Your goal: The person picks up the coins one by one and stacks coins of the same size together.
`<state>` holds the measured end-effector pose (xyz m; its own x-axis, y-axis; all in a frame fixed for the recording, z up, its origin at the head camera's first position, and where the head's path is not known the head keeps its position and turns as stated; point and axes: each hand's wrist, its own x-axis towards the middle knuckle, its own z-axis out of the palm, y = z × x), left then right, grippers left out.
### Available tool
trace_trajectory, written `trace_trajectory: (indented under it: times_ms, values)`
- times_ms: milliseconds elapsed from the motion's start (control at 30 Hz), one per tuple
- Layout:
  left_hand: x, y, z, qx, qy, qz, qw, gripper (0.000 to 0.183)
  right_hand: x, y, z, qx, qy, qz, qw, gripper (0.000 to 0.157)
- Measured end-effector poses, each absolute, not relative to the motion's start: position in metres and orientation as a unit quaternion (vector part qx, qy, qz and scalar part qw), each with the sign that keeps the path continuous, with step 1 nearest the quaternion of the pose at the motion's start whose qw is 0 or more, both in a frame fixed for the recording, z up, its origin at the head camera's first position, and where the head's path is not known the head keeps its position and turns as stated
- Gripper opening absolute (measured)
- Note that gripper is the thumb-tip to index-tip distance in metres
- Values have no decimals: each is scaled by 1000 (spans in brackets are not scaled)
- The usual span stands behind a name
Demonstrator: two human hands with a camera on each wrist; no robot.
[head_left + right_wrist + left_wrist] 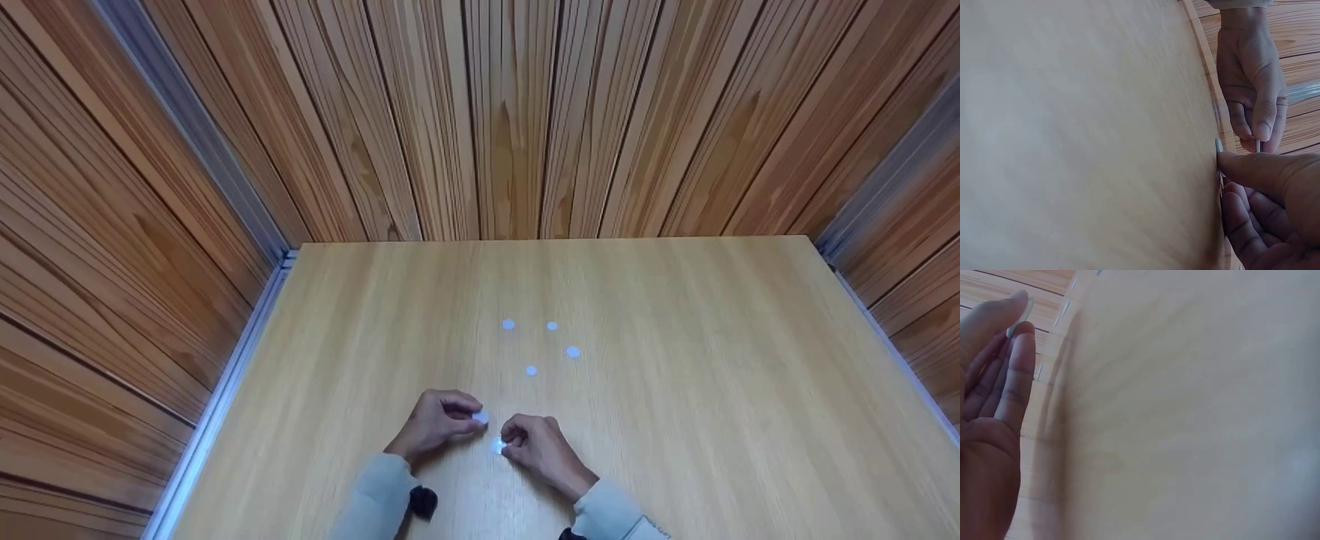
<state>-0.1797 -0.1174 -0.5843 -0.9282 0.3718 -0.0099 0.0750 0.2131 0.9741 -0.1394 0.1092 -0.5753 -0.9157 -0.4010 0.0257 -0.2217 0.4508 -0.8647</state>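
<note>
My left hand [439,420] pinches a thin white disc [481,418] between thumb and fingertips. In the left wrist view this disc [1021,319] appears edge-on, and the right wrist view shows the left hand [1255,84] from the thumb side. Slightly nearer and to the right, my right hand [546,451] holds a second white disc [498,446] at its fingertips, low over the table. The thumb lies against that disc [1219,145] in the right wrist view, with the other fingers curled beneath. The two hands are close together, a small gap between them.
Several more small white discs lie scattered beyond the hands, among them a larger one [573,352] and a smaller one [531,370]. The wooden table [675,375] meets a plank wall [510,120] at its far edge. Metal rails [225,382] run along the sides.
</note>
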Motion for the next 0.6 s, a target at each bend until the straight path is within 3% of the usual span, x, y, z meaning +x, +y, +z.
trace_trajectory:
  times_ms: [600]
  values:
    - [-169,-108,-587,154,783,583,150,19,-140,110,-575,-186,845,-495,86,14]
